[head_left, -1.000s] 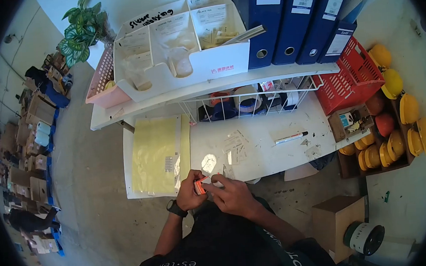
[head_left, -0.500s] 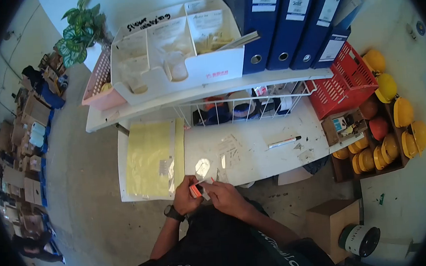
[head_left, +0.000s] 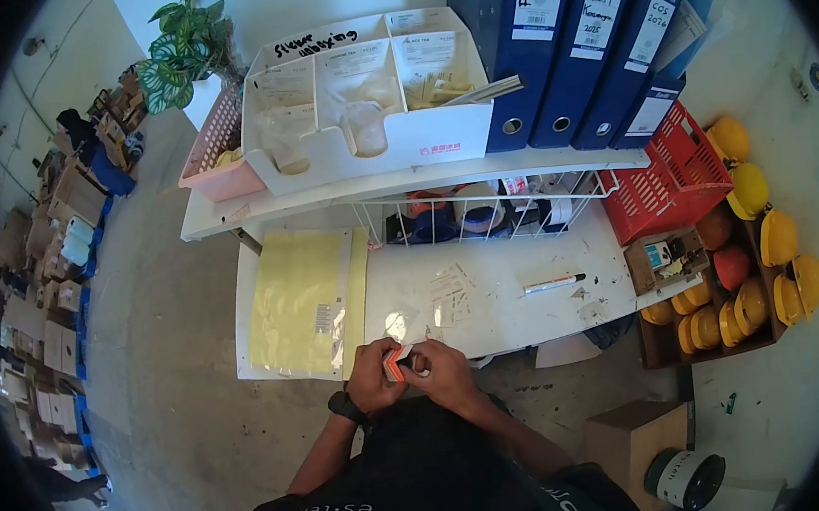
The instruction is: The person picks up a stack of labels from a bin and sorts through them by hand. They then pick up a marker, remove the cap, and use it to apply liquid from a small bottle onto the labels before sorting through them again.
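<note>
At the front edge of the white table (head_left: 498, 292), a small orange-and-white box (head_left: 394, 364) is held between my two hands. My left hand (head_left: 371, 380), with a dark watch on its wrist, has its fingers wrapped round the box's left side. My right hand (head_left: 445, 376) is closed at the right side, thumb and fingers against the box; a dark spot that looks like an opening faces it. Fingers hide part of the box. Left of the hands lies a yellow sheet in clear plastic (head_left: 301, 301). A marker (head_left: 554, 283) rests farther right.
Above the table, a shelf carries a white divided holder (head_left: 439, 138), a pink basket (head_left: 224, 181) and blue binders (head_left: 549, 84). A wire basket (head_left: 521, 224) hangs below it. Red crate (head_left: 629, 204) and yellow helmets (head_left: 753, 303) are at right, a cardboard box (head_left: 621, 431) on the floor.
The view has shifted slightly, moving the shelf and table rightward. My hands have come closer around the box, which has turned a little. At the far left, a person has moved.
</note>
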The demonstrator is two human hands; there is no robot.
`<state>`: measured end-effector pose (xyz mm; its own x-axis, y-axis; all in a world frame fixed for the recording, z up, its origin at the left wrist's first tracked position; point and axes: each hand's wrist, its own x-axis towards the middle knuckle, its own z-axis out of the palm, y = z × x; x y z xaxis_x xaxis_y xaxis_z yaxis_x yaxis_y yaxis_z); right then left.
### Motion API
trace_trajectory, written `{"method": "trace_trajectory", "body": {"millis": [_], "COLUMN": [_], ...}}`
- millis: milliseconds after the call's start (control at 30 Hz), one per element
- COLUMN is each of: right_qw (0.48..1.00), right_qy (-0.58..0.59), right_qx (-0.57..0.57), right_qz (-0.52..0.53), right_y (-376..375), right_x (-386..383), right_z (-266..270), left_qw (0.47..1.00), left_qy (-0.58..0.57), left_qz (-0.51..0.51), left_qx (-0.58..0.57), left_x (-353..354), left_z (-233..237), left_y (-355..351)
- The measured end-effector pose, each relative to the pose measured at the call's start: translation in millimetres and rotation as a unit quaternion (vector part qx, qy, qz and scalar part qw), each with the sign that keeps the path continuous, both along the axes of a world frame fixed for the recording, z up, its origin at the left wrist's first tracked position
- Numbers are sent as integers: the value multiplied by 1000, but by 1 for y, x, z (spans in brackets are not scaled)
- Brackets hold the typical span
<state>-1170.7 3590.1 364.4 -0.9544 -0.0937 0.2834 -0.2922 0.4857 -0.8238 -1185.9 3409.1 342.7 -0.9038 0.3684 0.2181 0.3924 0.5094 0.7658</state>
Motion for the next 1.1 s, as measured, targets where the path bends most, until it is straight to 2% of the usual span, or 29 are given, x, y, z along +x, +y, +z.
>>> {"method": "trace_trajectory", "body": {"millis": [67, 133, 167, 233, 267, 333, 367, 500, 567, 667, 700, 733, 800, 867, 933, 1000, 1067, 1100], "right_qw": [999, 981, 981, 952, 951, 947, 947, 943, 948, 948, 948, 946, 946, 949, 951, 953, 961, 961], "right_qy": [-3, -118, -118, -155, -158, -103, -93, -83, -81, -83, -85, -101, -116, -117, -117, -119, -89, -88], "right_qx": [-34, -128, -128, -236, -235, -284, -287, -288, -270, -272, -273, -272, -271, -266, -260, -253, -224, -224], "right_qz": [-27, -87, -90, -120, -124, -109, -107, -144, -149, -140, -140, -142, -135, -121, -117, -115, -133, -136], "right_y": [4, 13, 18, 29, 34, 44, 46, 49, 51, 52, 50, 48, 44, 41, 40, 42, 46, 49], "right_x": [1, 5, 5, 7, 8, 5, 4, 10, 14, 16, 16, 14, 10, 9, 8, 10, 10, 10], "right_z": [3, 6, 8, 12, 10, 3, 3, 11, 10, 9, 7, 3, -5, -13, -16, -19, -19, -17], "left_qw": [1000, 998, 995, 987, 987, 962, 953, 945, 950, 945, 952, 951, 976, 977, 985, 981, 987, 987], "left_qy": [26, 50, 59, 48, 44, 38, -5, 13, 96, 149, 159, 159, 142, 154, 98, 112, 87, 108], "left_qz": [3, 9, 65, 141, 138, 210, 235, 236, 236, 232, 197, 199, 141, 122, 55, 50, 50, 77], "left_qx": [-14, -29, -41, -67, -67, -170, -188, -228, -180, -175, -172, -173, -84, -88, -132, -147, -124, -88], "left_x": [-8, -14, -16, -19, -21, -29, -33, -19, -11, 0, -1, -5, -17, -29, -40, -49, -59, -60], "left_z": [-10, -21, -22, -24, -25, -30, -29, -13, -8, 8, 11, 7, 2, 11, 17, 8, -8, -8], "left_y": [-3, -4, -3, 0, 2, 7, 12, 18, 9, 0, -2, -1, 5, 21, 35, 38, 34, 32]}}
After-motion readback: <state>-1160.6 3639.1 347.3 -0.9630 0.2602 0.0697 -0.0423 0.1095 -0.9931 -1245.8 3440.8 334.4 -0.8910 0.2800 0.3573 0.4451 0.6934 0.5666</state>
